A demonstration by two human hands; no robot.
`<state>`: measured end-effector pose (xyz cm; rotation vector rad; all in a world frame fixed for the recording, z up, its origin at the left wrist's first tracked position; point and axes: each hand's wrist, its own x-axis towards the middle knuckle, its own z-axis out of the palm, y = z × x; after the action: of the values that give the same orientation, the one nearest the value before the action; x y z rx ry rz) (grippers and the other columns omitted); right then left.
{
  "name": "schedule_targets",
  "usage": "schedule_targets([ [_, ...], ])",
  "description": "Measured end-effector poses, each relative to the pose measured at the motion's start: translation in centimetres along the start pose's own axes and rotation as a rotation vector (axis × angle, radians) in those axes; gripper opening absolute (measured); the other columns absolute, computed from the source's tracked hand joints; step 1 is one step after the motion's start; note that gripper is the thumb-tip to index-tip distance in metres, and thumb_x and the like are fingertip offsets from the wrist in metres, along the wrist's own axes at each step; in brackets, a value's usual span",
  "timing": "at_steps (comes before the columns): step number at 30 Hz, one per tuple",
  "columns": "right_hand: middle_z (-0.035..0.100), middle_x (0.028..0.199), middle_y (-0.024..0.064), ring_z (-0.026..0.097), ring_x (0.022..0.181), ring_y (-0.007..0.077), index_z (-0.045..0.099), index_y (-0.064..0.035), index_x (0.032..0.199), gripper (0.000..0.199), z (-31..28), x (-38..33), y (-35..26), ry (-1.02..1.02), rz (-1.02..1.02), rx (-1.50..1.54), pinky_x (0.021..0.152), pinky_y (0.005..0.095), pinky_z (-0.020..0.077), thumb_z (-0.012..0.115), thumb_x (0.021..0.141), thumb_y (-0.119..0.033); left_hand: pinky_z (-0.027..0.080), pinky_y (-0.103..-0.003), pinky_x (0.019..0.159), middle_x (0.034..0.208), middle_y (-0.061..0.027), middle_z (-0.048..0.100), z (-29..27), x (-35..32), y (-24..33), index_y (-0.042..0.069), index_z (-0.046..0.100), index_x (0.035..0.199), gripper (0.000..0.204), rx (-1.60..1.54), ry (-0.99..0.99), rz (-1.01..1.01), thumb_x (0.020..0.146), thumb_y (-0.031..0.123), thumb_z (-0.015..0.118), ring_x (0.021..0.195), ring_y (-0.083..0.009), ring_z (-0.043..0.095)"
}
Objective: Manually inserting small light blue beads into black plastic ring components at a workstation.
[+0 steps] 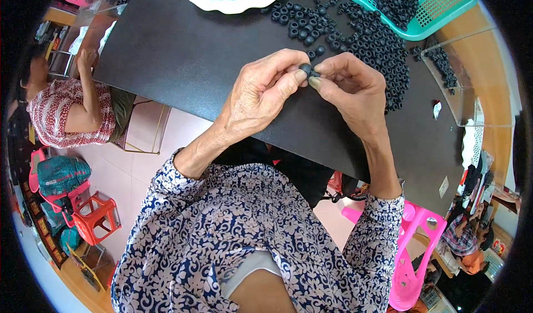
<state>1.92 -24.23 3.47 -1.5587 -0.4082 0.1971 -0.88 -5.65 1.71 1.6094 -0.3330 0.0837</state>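
Above the dark table, both my hands meet in front of me. My left hand is closed, thumb and forefinger pinching a small black round part. Touching it from the other side, my right hand is closed too, its thumb and forefinger pressed on a dark bit at the part's edge. Whether that bit is a second piece or the same one, I cannot tell. Just beyond my fingers spreads a pile of black ring-shaped parts, several with a hole through the middle.
A white scalloped plate of small blue pieces stands at the far edge. At the far right, a green plastic basket holds more black parts. Another person sits on the left, near a red stool. A pink chair stands right.
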Motion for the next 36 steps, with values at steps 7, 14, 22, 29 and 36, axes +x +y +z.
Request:
schedule_targets([
  [7,0.067,0.083,0.0003,0.060,0.075,0.0041,0.067,0.0000,0.093,0.013,-0.1,0.1,-0.5,-0.017,0.006,-0.026,0.067,0.0178,0.0466,0.073,0.082,-0.002,0.047,-0.025,0.063,0.078,-0.0047,0.058,-0.4,0.0,0.7,-0.003,0.059,0.110,0.020,0.077,-0.019,0.023,0.092,0.006,0.056,0.072,-0.0102,0.056],
  [14,0.067,0.087,0.0031,0.061,0.079,0.0069,0.066,0.0027,0.094,0.014,-0.5,0.0,-1.3,-0.085,0.021,-0.032,0.072,0.0197,0.0492,0.071,0.081,0.003,0.045,-0.025,0.060,0.077,-0.0040,0.060,-0.6,0.2,0.5,0.000,0.059,0.108,0.017,0.087,-0.068,0.058,0.094,0.008,0.054,0.067,-0.0103,0.055],
  [22,0.066,0.089,0.0047,0.063,0.083,0.0097,0.065,0.0047,0.095,0.015,-1.1,0.2,-1.3,-0.156,0.075,-0.103,0.076,0.0212,0.0505,0.071,0.081,0.005,0.045,-0.026,0.058,0.077,-0.0045,0.063,-0.8,0.6,-0.2,0.001,0.058,0.104,0.016,0.065,-0.150,0.036,0.095,0.012,0.052,0.065,-0.0105,0.055],
  [29,0.063,0.087,0.0014,0.059,0.079,0.0067,0.064,0.0004,0.095,0.021,-1.4,0.3,-1.2,-0.188,0.102,-0.026,0.070,0.0200,0.0470,0.075,0.078,0.002,0.045,-0.026,0.059,0.077,-0.0049,0.066,-1.1,0.8,0.8,0.001,0.058,0.105,0.018,-0.050,-0.241,-0.108,0.096,0.015,0.051,0.066,-0.0106,0.055],
  [36,0.060,0.087,-0.0001,0.056,0.079,0.0060,0.061,-0.0021,0.097,0.027,-1.3,0.0,-0.8,-0.213,0.092,0.056,0.070,0.0200,0.0453,0.079,0.076,-0.005,0.047,-0.027,0.062,0.079,-0.0061,0.068,-1.0,0.4,0.2,0.001,0.058,0.109,0.023,-0.135,-0.300,-0.077,0.098,0.018,0.047,0.067,-0.0107,0.056],
])
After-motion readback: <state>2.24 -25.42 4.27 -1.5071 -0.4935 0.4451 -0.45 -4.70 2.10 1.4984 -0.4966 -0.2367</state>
